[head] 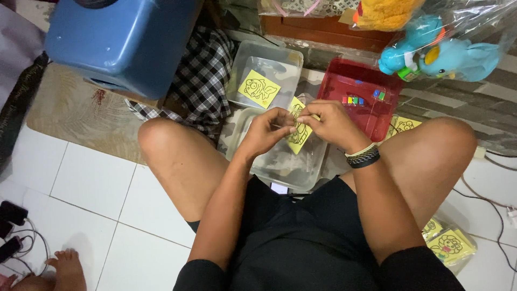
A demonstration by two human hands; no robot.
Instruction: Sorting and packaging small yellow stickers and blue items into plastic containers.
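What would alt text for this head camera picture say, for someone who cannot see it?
Seen from above, a seated person's left hand and right hand together pinch a small yellow card with a black line drawing, over a clear plastic tub between bare knees. Beyond lie a second clear tub holding another yellow card, and a red tray.

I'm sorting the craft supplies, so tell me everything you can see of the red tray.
The red tray is a shallow, rectangular, glossy container that looks like plastic, with raised walls and rounded corners. It sits upright on the floor beyond the right hand, which hides its near edge, beside the clear tub. Inside lie a few small coloured pieces in a short row; the rest of its base shows bare. Whether the hand touches it cannot be told.
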